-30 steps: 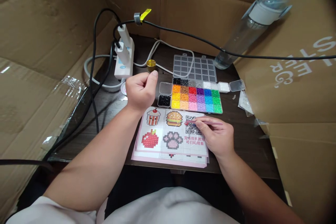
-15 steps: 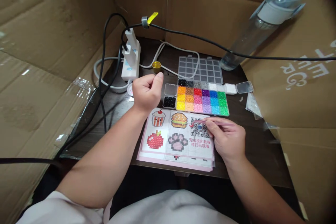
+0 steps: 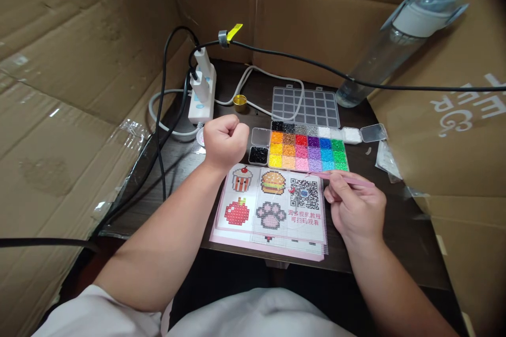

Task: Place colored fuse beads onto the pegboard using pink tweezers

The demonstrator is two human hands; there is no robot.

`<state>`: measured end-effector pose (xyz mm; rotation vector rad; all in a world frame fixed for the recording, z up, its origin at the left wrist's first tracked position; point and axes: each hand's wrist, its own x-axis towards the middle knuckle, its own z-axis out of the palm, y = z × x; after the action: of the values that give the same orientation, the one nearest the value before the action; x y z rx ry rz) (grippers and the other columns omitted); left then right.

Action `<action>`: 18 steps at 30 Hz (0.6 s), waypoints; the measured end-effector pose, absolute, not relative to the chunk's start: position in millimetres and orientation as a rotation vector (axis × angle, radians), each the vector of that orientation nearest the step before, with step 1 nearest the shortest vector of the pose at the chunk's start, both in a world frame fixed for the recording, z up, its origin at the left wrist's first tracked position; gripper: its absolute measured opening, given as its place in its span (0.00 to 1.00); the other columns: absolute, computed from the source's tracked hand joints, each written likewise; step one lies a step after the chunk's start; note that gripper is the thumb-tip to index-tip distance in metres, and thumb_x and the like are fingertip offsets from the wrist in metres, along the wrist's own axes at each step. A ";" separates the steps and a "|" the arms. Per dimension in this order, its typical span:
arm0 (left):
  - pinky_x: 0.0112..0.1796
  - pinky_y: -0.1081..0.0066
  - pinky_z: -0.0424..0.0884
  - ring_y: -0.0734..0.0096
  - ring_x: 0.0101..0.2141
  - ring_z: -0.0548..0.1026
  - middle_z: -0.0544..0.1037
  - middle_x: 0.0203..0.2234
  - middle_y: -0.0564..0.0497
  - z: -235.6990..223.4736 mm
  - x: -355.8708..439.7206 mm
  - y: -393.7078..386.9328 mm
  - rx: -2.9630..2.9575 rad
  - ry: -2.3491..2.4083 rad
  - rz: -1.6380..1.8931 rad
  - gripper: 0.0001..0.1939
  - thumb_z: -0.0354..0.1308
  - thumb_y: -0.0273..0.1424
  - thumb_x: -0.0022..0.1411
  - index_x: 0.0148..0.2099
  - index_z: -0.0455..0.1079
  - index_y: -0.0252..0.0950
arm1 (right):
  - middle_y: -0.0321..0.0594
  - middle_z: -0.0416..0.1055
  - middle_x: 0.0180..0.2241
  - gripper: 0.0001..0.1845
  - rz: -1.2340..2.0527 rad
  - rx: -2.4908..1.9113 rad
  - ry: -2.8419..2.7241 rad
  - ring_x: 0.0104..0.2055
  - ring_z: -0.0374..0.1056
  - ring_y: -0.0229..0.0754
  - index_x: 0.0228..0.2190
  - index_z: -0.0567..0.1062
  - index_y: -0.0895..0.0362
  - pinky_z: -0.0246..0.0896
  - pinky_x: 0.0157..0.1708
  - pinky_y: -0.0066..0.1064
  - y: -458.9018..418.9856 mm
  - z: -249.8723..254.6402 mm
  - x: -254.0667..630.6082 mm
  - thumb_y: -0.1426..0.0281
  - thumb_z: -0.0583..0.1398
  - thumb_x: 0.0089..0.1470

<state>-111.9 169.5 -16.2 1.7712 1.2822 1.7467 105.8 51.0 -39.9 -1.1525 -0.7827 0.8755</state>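
Note:
My right hand (image 3: 358, 208) pinches a pair of pink tweezers (image 3: 356, 180) between thumb and fingers. Their tips point left, over the near edge of the bead case (image 3: 307, 147). Whether a bead sits in the tips is too small to tell. Below them lies a clear pegboard (image 3: 324, 239) over a pattern sheet (image 3: 304, 218) with a cupcake, burger, paw, strawberry-red fruit and QR code. A few red beads (image 3: 291, 189) stand on it by the code. My left hand (image 3: 226, 142) is a closed fist left of the bead case, with nothing showing in it.
A small box of black beads (image 3: 259, 155) and one of white beads (image 3: 351, 135) flank the case. Behind are a gold cup (image 3: 239, 103), a power strip (image 3: 202, 108) and a tilted water bottle (image 3: 379, 58). A black cable (image 3: 292, 56) crosses above; cardboard walls (image 3: 336, 21) enclose the table.
My right hand has moved the tweezers up and right, from over the QR code toward the case's near edge. The red beads stay behind on the board. My left thumb has folded down onto the fist.

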 end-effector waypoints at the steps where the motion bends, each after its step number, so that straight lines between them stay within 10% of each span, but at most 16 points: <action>1: 0.20 0.69 0.40 0.82 0.18 0.43 0.43 0.14 0.58 -16.4 -111.8 169.7 1.779 1.280 1.747 0.19 0.50 0.19 0.42 0.18 0.39 0.36 | 0.40 0.75 0.23 0.05 0.878 -1.151 -0.767 0.16 0.58 0.30 0.26 0.80 0.61 0.51 0.15 0.27 51.4 -39.3 105.7 0.71 0.69 0.46; 18: 0.21 0.69 0.42 0.81 0.18 0.45 0.44 0.14 0.58 -15.3 -115.7 169.7 1.765 1.401 1.690 0.20 0.52 0.21 0.43 0.18 0.40 0.36 | 0.41 0.76 0.25 0.08 0.772 -1.230 -0.891 0.17 0.59 0.30 0.29 0.81 0.59 0.53 0.15 0.27 61.3 -36.4 105.2 0.66 0.67 0.50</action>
<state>-115.7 169.7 -15.3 1.7652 1.4007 1.6899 105.2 61.3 -36.4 -1.2296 -0.8909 0.7722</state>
